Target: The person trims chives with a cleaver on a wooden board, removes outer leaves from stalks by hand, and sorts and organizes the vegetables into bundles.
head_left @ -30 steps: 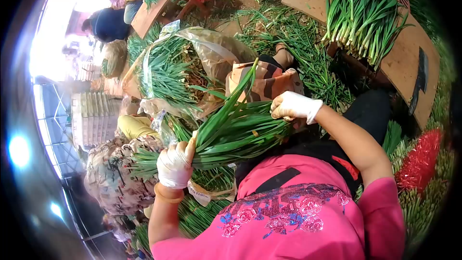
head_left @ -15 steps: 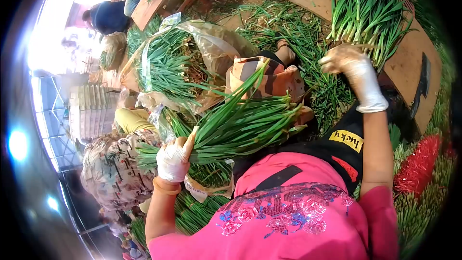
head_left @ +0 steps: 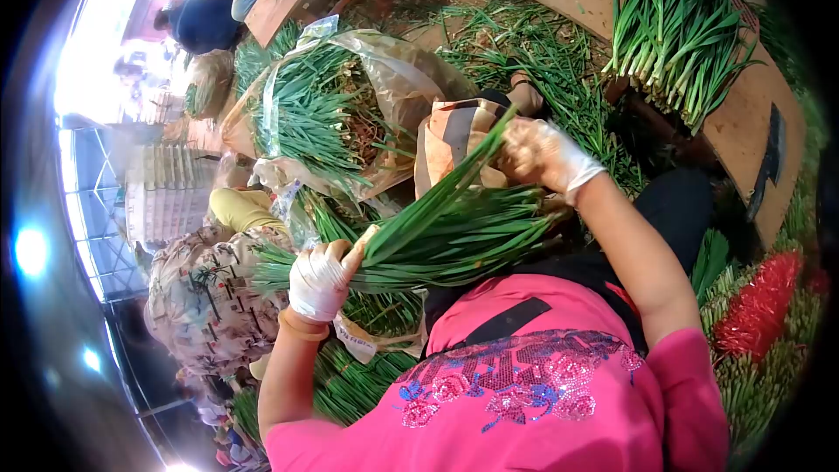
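Observation:
My left hand (head_left: pixel 322 280), in a white glove, is closed around the leafy end of a bunch of Chinese chives (head_left: pixel 454 236). Its thumb points along the leaves, and the stem ends lie to the right over my lap. Several stalks rise at an angle from the bunch. My right hand (head_left: pixel 542 156), whose glove is soiled brown at the fingers, is at the upper ends of these raised stalks with its fingers curled against them. The stalks partly hide the fingertips.
A pile of chives (head_left: pixel 677 35) lies on a wooden board (head_left: pixel 752 157) at right, near a dark blade-like strip (head_left: pixel 769 157). Red plastic ties (head_left: pixel 760 306) rest on more chives. An open plastic bag (head_left: pixel 406 65) holds cut greens. Another person (head_left: pixel 218 297) sits at left.
My right hand has moved left and down from beside the board to the raised stalks. My left hand still holds the bunch, nearly in the same place.

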Demonstrator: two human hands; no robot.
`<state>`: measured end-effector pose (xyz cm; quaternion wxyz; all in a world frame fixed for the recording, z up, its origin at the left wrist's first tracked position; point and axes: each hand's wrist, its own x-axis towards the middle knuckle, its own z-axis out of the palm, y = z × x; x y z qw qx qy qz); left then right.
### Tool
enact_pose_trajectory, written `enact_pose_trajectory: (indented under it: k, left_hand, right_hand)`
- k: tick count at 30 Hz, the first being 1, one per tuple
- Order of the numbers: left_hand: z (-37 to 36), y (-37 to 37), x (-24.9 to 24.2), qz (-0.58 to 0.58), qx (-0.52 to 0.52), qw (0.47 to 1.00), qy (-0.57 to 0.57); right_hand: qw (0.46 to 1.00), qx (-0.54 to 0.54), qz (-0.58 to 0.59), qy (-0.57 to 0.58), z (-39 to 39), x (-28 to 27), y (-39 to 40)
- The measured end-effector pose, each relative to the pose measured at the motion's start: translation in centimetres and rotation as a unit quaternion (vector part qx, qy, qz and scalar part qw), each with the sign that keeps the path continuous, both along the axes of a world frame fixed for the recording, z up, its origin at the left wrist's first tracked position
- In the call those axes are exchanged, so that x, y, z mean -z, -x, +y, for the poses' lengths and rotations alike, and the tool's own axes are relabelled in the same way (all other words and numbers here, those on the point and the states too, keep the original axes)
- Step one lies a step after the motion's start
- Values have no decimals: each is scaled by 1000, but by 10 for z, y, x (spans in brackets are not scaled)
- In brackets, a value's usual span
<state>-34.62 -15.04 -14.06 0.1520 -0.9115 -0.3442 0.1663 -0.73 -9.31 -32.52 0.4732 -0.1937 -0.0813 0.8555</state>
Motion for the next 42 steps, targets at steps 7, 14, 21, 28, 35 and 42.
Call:
enact_pose_trajectory:
  k: [7, 14, 21, 28, 35, 42]
  left_hand:
    - [-14, 34, 45, -126, -92, 985, 74]
    - [-23, -11, 21, -83, -116, 987, 69]
    - [-34, -37, 4, -35, -132, 988, 68]
    - [-37, -25, 31, -176, -203, 956, 120]
    - [-40, -18, 43, -180, -234, 946, 132]
    - [-38, -31, 29, -123, -203, 966, 98]
  right_hand:
    - [853, 0, -503, -135, -40, 35, -106]
    - [550, -165, -775, -263, -49, -11, -21]
    - [615, -153, -716, -293, -70, 132, 2]
    - [861, 178, -476, -27, -34, 85, -32]
    - [903, 88, -421, -3, -23, 23, -64]
    - [846, -151, -510, -41, -24, 56, -56]
